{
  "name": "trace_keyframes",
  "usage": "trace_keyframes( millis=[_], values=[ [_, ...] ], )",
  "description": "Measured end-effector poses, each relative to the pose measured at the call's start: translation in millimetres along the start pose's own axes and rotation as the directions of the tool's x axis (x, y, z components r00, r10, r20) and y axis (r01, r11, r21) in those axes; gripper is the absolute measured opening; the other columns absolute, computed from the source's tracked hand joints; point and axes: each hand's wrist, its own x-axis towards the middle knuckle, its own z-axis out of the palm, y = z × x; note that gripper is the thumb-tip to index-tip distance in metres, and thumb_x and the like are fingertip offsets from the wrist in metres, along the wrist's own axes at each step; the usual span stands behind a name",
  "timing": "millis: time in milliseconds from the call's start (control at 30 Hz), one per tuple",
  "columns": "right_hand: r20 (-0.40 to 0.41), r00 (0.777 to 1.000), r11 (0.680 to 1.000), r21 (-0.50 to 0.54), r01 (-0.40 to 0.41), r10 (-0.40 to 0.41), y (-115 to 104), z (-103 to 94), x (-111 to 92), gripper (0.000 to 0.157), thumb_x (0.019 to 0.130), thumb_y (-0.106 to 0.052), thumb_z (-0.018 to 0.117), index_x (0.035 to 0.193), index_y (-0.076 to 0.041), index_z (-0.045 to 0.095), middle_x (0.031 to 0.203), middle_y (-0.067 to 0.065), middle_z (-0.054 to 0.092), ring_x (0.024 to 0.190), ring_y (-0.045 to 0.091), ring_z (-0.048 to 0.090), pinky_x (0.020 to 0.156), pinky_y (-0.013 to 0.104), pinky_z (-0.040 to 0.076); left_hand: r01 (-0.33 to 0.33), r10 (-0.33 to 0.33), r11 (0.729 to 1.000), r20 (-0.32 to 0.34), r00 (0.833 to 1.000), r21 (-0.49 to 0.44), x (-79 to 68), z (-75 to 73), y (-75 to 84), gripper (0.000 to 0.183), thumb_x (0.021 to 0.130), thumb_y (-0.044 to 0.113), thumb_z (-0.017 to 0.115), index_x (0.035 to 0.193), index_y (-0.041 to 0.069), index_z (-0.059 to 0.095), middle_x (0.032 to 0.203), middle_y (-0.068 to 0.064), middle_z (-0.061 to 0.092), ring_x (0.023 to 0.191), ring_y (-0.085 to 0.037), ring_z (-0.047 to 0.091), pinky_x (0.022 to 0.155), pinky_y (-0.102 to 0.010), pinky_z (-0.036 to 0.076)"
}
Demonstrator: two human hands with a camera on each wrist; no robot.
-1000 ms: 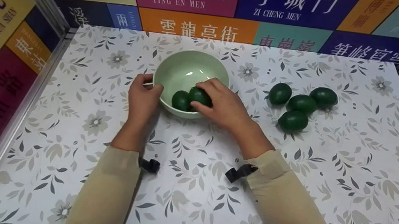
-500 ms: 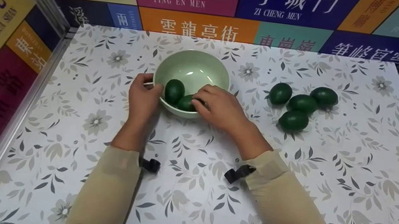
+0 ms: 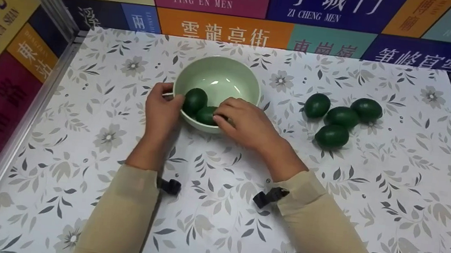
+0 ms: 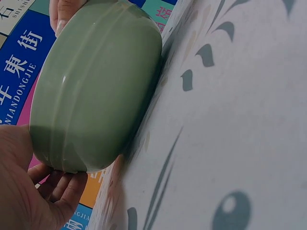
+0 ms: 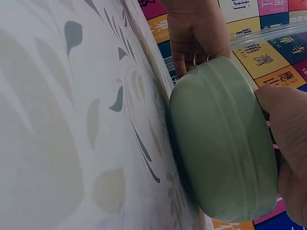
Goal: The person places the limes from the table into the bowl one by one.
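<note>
A light green bowl (image 3: 232,69) stands on the flowered tabletop. My left hand (image 3: 161,110) grips its left rim, thumb at the inner edge; in the left wrist view the fingers of that hand (image 4: 29,187) curl under the bowl's side (image 4: 100,86). Inside the bowl lie two dark green limes, one lime (image 3: 195,100) against the left wall and another lime (image 3: 206,115) near the front wall. My right hand (image 3: 249,125) reaches over the front right rim, its thumb and fingers around the right end of the front lime, which they partly hide. The right wrist view hides the bowl's inside.
Several more limes (image 3: 340,117) lie in a cluster on the table to the right of the bowl. Upright panels with printed characters (image 3: 224,29) border the table at the back and sides.
My right hand has moved down into the bowl with its lime, then slightly left. The other lime has turned upright and shifted left. My left hand has stayed on the rim.
</note>
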Motion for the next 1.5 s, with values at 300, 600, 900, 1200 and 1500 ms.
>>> trace_keyframes(
  millis=[300,600,900,1200,1500],
  values=[
    [0.028,1.000,1.000,0.013,0.012,-0.013,-4,-2.4,-2,0.032,0.107,-0.038,0.055,0.120,-0.017,0.075,0.121,0.003,0.068,0.113,0.022,0.063,0.101,0.040,0.051,0.002,-0.002,1.000,0.002,1.000,0.003,0.5,2.1,1.1,0.031,0.090,0.006,0.060,0.120,0.007,0.065,0.116,-0.012,0.068,0.101,-0.022,0.069,0.085,-0.035,0.060],
    [0.014,0.999,1.000,0.005,0.030,-0.030,-6,-7.8,-5,0.032,0.106,-0.038,0.057,0.120,-0.016,0.075,0.121,0.003,0.069,0.115,0.023,0.063,0.101,0.041,0.051,0.025,-0.025,0.999,0.005,1.000,0.046,0.8,2.2,2.6,0.032,0.091,0.007,0.060,0.122,0.009,0.065,0.121,-0.009,0.066,0.104,-0.020,0.067,0.086,-0.033,0.059],
    [-0.036,0.998,0.999,0.011,0.052,-0.052,-12,-14.4,-12,0.032,0.105,-0.036,0.059,0.121,-0.013,0.074,0.122,0.005,0.069,0.116,0.024,0.064,0.103,0.041,0.051,0.000,0.000,1.000,-0.004,1.000,0.008,-1.2,1.4,1.1,0.032,0.089,0.006,0.059,0.120,0.007,0.065,0.115,-0.012,0.068,0.101,-0.022,0.069,0.085,-0.034,0.059],
    [-0.067,0.997,0.999,0.012,0.049,-0.048,-16,-22.9,-19,0.032,0.105,-0.034,0.060,0.122,-0.011,0.073,0.124,0.005,0.069,0.119,0.024,0.064,0.105,0.041,0.050,-0.003,0.004,1.000,-0.013,1.000,0.016,0.6,-0.5,-1.5,0.032,0.090,0.005,0.060,0.121,0.008,0.065,0.115,-0.012,0.068,0.101,-0.022,0.068,0.084,-0.033,0.058],
    [-0.108,0.994,1.000,0.009,0.025,-0.024,-16,-30.4,-27,0.031,0.104,-0.034,0.062,0.123,-0.013,0.073,0.123,0.004,0.069,0.118,0.023,0.064,0.103,0.042,0.052,0.011,-0.010,0.999,-0.023,1.000,0.053,1.0,0.4,0.9,0.033,0.089,0.005,0.060,0.122,0.009,0.066,0.120,-0.009,0.068,0.103,-0.020,0.068,0.085,-0.032,0.058]
  ],
)
